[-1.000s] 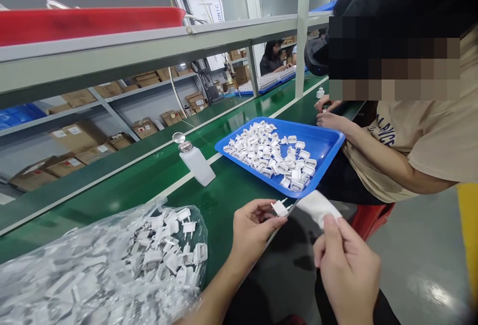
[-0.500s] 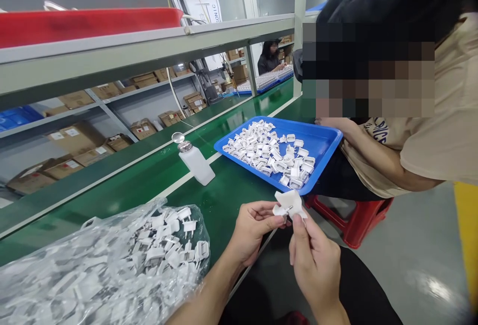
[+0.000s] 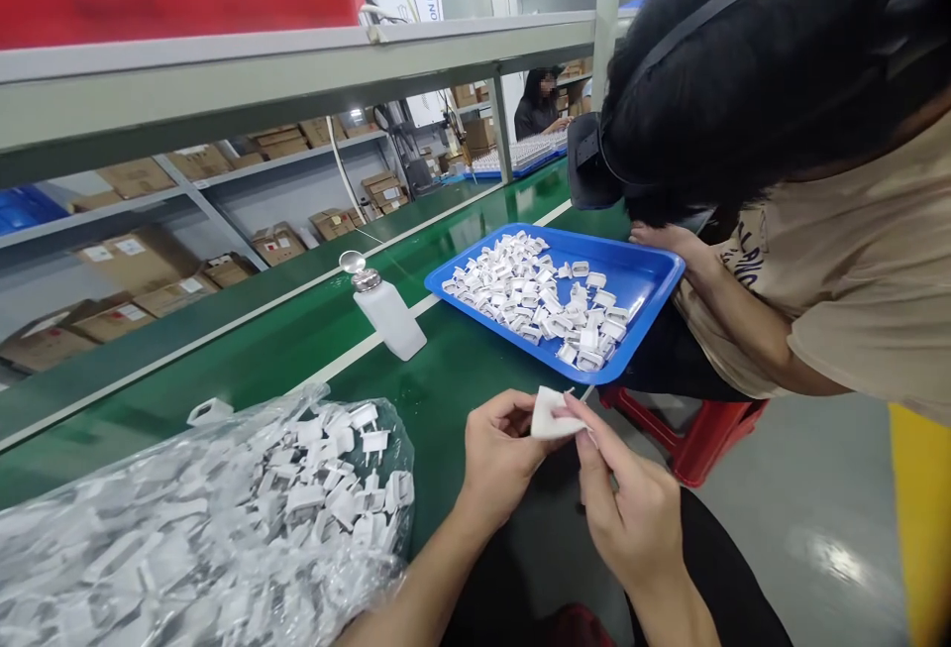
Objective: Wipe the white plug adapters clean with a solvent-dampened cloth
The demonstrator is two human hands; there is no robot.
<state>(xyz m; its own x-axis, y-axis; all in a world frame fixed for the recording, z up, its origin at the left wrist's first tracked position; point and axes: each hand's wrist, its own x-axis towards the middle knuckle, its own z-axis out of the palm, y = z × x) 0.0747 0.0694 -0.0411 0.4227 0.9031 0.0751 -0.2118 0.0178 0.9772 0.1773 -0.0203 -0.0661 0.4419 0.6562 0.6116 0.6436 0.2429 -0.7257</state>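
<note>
My left hand (image 3: pixel 496 459) is closed on a white plug housing, mostly hidden behind fingers and cloth; a metal pin (image 3: pixel 587 392) sticks out beyond them. My right hand (image 3: pixel 631 513) pinches a folded white cloth (image 3: pixel 551 416) against the housing, its fingertips close to the left ones. Both hands meet just in front of the near edge of the green bench. Past them a blue tray (image 3: pixel 646 315) bears a heap of white plug housings (image 3: pixel 520 280). To the left lies a clear plastic bag (image 3: pixel 185 538) full of similar white plug housings.
A white pump bottle (image 3: pixel 390 318) with its metal lid raised stands on the green bench (image 3: pixel 297 335), between bag and tray. One loose housing (image 3: pixel 210 411) lies at the bag's far edge. A co-worker (image 3: pixel 780 261) leans in beside the tray, near a red stool (image 3: pixel 713 439). A shelf (image 3: pixel 297 72) crosses above.
My right hand has shifted the cloth over the plug housing, covering most of it, and the housing has turned in my fingers. The co-worker's head has leaned further forward.
</note>
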